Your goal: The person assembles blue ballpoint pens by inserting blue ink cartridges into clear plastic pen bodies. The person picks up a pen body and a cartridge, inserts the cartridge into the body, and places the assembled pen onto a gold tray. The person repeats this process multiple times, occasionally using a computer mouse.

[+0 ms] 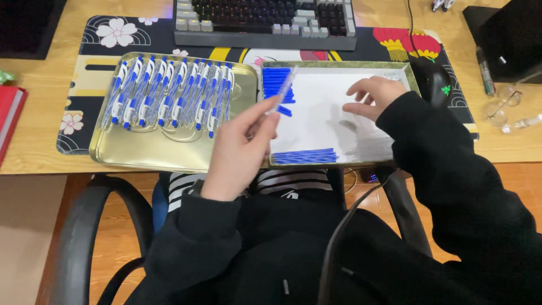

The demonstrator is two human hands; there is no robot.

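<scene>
My left hand (240,148) is raised over the desk's front edge, pinching a clear pen barrel (282,95) that points up and to the right. My right hand (375,96) hovers with fingers spread over the white-lined tray (339,66), near its far right side. That tray holds blue pen parts (276,85) piled at its far left and a row of blue refills (305,156) along its near edge. A gold tray (147,149) to the left carries several finished blue-and-white pens (169,93) laid side by side.
A patterned desk mat (113,39) lies under both trays. A keyboard (265,22) sits behind them, a black mouse (435,82) to the right, glasses (499,107) further right, a red book (11,113) at far left. Chair armrests (79,226) flank my lap.
</scene>
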